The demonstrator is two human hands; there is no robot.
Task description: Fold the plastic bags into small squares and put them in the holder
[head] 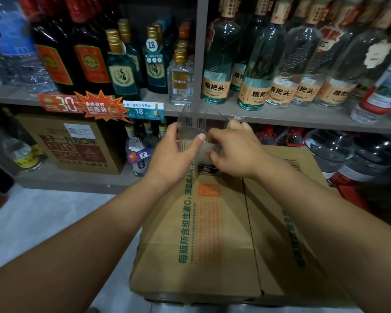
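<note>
Clear plastic divided holder held at the brown cardboard box's far end.
Left hand grips its left side, right hand its right; honestly can't make out what's inside.

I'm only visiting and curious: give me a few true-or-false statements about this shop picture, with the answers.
1. The left hand and the right hand both hold a clear holder. True.
2. The holder sits on the floor. False: it is in the hands, over the far end of a cardboard box.
3. The box's top flaps stand open. False: they lie closed.
4. Bottles stand on the shelf behind the hands. True.
5. The red shelf tag reads 50. False: it reads 30.
</note>
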